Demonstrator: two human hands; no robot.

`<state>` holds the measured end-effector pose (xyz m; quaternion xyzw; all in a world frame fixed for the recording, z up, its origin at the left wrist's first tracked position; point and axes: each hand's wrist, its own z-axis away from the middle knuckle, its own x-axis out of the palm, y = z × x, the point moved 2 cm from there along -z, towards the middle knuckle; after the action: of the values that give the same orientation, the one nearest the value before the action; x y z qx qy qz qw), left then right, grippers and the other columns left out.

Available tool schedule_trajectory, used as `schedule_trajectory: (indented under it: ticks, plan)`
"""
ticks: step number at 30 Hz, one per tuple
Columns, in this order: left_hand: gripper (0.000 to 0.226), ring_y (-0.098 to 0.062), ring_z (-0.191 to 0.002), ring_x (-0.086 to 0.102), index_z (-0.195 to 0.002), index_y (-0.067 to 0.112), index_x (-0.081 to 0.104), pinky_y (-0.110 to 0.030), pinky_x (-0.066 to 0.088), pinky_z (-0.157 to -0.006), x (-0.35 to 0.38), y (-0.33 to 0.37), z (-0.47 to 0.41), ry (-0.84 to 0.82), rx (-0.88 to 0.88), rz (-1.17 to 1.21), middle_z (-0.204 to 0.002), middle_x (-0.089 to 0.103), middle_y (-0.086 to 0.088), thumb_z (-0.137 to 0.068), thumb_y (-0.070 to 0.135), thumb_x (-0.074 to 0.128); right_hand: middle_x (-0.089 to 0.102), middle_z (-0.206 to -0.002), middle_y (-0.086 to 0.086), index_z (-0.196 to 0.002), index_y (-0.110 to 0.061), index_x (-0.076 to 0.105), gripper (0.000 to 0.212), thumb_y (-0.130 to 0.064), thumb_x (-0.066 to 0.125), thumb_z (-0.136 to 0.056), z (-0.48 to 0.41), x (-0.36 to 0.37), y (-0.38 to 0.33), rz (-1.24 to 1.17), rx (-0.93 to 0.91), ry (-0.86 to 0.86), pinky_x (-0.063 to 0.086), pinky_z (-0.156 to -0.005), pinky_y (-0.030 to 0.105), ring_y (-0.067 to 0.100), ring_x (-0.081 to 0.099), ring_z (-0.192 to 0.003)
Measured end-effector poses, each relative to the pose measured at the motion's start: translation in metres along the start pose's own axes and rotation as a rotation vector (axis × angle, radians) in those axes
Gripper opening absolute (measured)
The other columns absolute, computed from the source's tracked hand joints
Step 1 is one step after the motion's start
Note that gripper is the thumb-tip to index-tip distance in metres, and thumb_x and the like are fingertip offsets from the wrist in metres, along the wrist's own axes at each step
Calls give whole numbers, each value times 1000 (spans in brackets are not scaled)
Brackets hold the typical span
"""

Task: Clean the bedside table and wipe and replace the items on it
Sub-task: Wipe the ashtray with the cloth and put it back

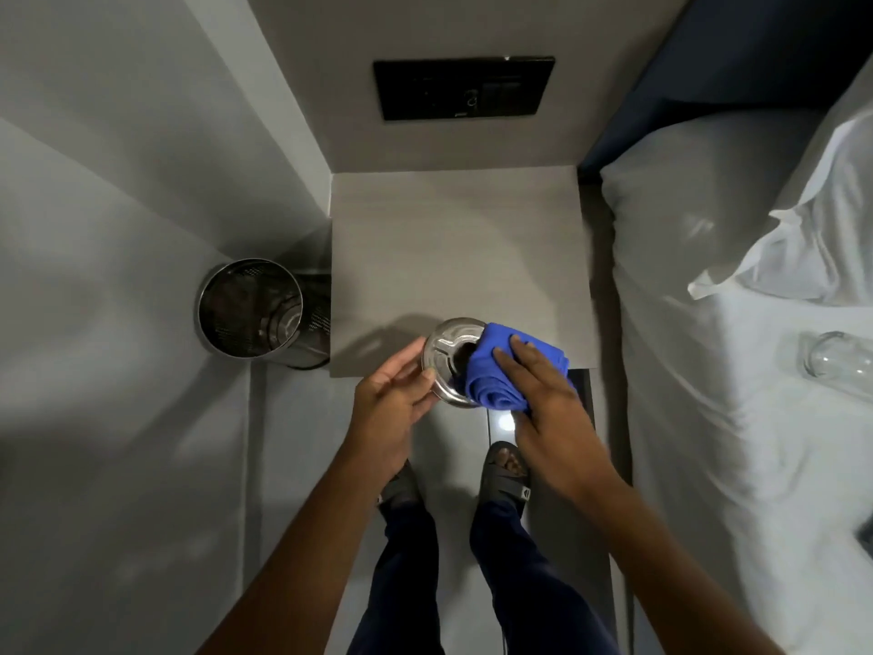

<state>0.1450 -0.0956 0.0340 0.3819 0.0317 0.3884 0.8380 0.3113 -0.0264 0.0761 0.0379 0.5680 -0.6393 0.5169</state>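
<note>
A round steel ashtray (446, 352) is held above the front edge of the pale bedside table (453, 243). My left hand (392, 404) grips its left rim. My right hand (543, 399) presses a folded blue cloth (500, 371) against the ashtray's right side, and the cloth hides that part of it. The tabletop behind shows nothing standing on it.
A steel mesh waste bin (257, 312) stands on the floor left of the table. The white bed (737, 371) runs along the right, with a glass bottle (836, 359) lying on it and a pillow (812, 238) behind. A black switch panel (463, 87) is on the wall.
</note>
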Motion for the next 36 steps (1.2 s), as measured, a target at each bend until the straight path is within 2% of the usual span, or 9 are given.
schedule_trajectory:
  ticks: [6,8,12,15,18,24,27,30,36]
  plan:
    - [37,-14,-93,74,-121,13,67,-24,59,-72,-19,2,-4,32,-10,-42,-111,75,-7,-89,-3,57,15,-161,6,-149,-16,28,66,1,53,-90,-30,45,-42,15,-112,-64,4,-122,41,22,5,-149]
    - [27,-14,-85,74,-111,17,70,-25,59,-68,-29,8,-12,118,-19,12,-105,74,-5,-93,4,55,20,-160,6,-147,-17,33,61,2,51,-92,-31,59,-51,-11,-161,-113,5,-121,41,21,8,-149]
    - [31,-23,-105,69,-122,18,68,-37,57,-86,-55,19,-32,155,-49,78,-118,72,-6,-93,13,58,32,-155,7,-141,-15,43,57,6,53,-89,-40,76,-53,-15,-162,-140,12,-121,42,23,21,-146]
    - [38,-19,-103,68,-125,21,64,-27,60,-74,-68,22,-54,183,-29,54,-114,73,1,-91,3,60,40,-150,11,-137,-12,49,55,9,54,-87,-49,77,-45,-29,-50,-63,18,-120,36,27,33,-142]
    - [48,-20,-100,64,-137,12,50,-29,60,-76,-64,37,-100,254,-2,94,-124,60,-10,-92,-4,56,57,-133,11,-132,-15,55,51,10,51,-87,-65,67,-36,-166,160,119,46,-100,26,22,59,-112]
    - [42,-33,-99,55,-131,1,54,-37,51,-71,-45,86,-217,382,138,232,-118,60,-26,-92,-11,47,68,-109,-6,-122,-32,60,44,-1,50,-92,-94,52,-26,-361,271,114,46,-78,21,7,61,-94]
    - [48,-33,-107,61,-130,3,57,-48,53,-96,-44,95,-253,444,177,148,-125,63,-25,-87,-16,53,68,-92,-21,-104,-49,61,50,-2,50,-91,-95,46,-24,-431,271,138,47,-75,22,1,60,-88]
    - [55,-36,-121,58,-135,2,54,-41,47,-106,-41,92,-273,439,201,4,-132,61,-22,-83,-15,59,66,-93,-28,-95,-59,61,59,-2,50,-91,-93,46,-14,-498,307,155,48,-78,26,-3,60,-87]
    - [56,-17,-97,53,-135,3,51,-21,45,-75,-32,91,-269,290,204,-255,-112,61,-8,-81,-9,62,68,-95,-24,-97,-57,62,58,-1,49,-90,-80,52,7,-634,396,177,48,-78,28,5,63,-92]
